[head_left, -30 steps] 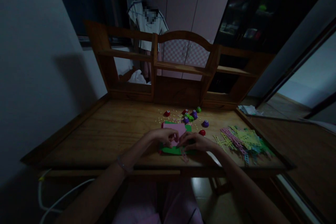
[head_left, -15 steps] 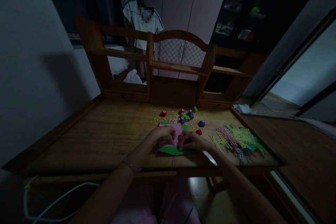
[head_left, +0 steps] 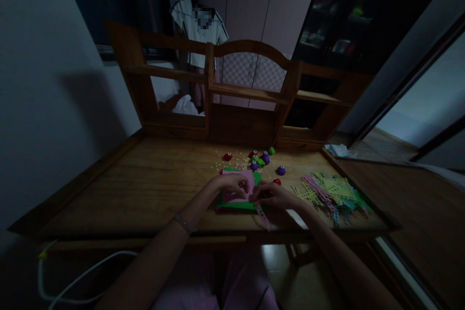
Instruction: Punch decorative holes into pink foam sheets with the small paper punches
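Observation:
A pink sheet point(head_left: 232, 197) lies on top of a green sheet point(head_left: 238, 206) at the front of the wooden desk, with a red edge showing beneath. My left hand point(head_left: 235, 184) rests over the pink sheet, fingers curled in; what they hold, if anything, is hidden. Beside it on the right, my right hand point(head_left: 269, 193) pinches a pink strip with punched holes point(head_left: 262, 217), which hangs toward the desk's front edge. The two hands' fingertips are close together over the sheets' right side. Dim light blurs the finer detail.
Behind the sheets stand several small hole punches, among them a purple punch point(head_left: 281, 170) and a red punch point(head_left: 227, 156), amid scattered paper bits point(head_left: 238, 159). A pile of punched strips point(head_left: 332, 191) lies at the right. A wooden shelf unit point(head_left: 241, 123) lines the desk's back.
A pink punched strip now hangs below my right hand, where none showed before. My left fingers have shifted slightly right, and the green sheet's front edge lies flatter.

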`<state>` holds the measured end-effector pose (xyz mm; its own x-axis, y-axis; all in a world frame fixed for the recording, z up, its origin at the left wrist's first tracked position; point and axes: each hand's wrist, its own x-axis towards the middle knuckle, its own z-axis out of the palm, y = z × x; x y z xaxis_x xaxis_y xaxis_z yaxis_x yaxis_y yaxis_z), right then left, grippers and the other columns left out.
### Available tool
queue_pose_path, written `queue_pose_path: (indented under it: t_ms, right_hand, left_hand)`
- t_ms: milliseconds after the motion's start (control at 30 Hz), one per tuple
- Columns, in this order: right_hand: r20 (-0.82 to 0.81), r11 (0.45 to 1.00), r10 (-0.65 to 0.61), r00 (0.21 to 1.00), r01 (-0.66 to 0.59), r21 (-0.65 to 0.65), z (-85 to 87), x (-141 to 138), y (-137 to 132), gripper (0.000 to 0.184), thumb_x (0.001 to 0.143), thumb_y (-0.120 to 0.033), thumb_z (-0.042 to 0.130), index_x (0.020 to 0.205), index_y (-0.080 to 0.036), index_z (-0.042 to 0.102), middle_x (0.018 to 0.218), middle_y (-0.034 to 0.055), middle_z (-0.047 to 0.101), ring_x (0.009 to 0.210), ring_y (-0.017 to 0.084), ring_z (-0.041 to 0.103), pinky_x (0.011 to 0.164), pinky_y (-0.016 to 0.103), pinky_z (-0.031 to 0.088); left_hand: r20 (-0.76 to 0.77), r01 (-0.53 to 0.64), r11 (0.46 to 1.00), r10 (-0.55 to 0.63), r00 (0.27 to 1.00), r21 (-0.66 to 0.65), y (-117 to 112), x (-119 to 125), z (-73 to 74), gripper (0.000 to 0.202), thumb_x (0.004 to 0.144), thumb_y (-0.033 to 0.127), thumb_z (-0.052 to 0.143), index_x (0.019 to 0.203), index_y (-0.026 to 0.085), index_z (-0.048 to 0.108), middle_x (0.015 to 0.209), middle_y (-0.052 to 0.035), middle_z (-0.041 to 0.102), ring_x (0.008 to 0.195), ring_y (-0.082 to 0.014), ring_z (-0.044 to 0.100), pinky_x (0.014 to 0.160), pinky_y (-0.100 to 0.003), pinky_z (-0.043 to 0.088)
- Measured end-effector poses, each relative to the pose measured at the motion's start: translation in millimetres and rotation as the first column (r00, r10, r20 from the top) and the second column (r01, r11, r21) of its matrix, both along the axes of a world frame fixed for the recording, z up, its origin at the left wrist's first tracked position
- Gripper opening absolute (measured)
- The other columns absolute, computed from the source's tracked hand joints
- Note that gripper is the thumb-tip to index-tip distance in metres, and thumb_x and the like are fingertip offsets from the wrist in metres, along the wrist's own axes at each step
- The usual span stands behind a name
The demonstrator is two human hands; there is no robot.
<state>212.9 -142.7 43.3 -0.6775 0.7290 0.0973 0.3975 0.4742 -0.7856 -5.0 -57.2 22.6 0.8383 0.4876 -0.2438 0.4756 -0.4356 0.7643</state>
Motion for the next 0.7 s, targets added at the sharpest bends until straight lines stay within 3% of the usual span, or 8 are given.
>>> queue_pose_path:
  t_ms: [233,433,567,700]
  right_hand:
    - [-0.001,0.999,-0.051,0.999,0.051,-0.003,-4.8,7,1,0.023,0.081,-0.040,0.064,0.084,-0.019,0.073,0.088,0.0053,0.064,0.085,0.017,0.058,0.075,0.026,0.045]
    - [0.058,0.994,-0.107,0.993,0.109,-0.025,0.7,27,-9,0.025,0.073,-0.044,0.071,0.079,-0.020,0.074,0.084,0.0047,0.062,0.080,0.017,0.058,0.069,0.026,0.045]
    - [0.052,0.985,-0.161,0.986,0.164,-0.053,13.7,40,-26,0.026,0.076,-0.044,0.068,0.078,-0.018,0.073,0.088,0.0063,0.065,0.085,0.019,0.059,0.075,0.028,0.046]
    - [0.000,0.918,-0.362,0.932,0.357,-0.171,17.5,66,-45,0.030,0.077,-0.045,0.065,0.082,-0.016,0.070,0.079,0.0057,0.067,0.073,0.017,0.061,0.066,0.027,0.047]
  left_hand:
    - [-0.138,-0.194,0.972,0.211,0.968,0.130,-13,17,8.5,0.029,0.059,0.038,0.072,0.076,0.015,0.068,0.068,-0.0003,0.063,0.066,-0.0155,0.055,0.054,-0.022,0.036]
    - [-0.146,-0.191,0.969,0.214,0.966,0.160,-13,16,8.9,0.032,0.058,0.040,0.074,0.078,0.016,0.068,0.073,-0.0007,0.066,0.069,-0.0166,0.057,0.056,-0.022,0.037]
    - [-0.189,-0.148,0.957,0.198,0.962,0.249,-18,17,11.8,0.045,0.057,0.054,0.072,0.081,0.017,0.067,0.077,-0.0019,0.067,0.072,-0.0186,0.058,0.058,-0.024,0.037]
    - [-0.205,-0.114,0.920,0.202,0.958,0.374,-29,16,20.2,0.060,0.055,0.069,0.066,0.088,0.019,0.063,0.089,-0.0045,0.066,0.081,-0.0209,0.058,0.062,-0.025,0.038]
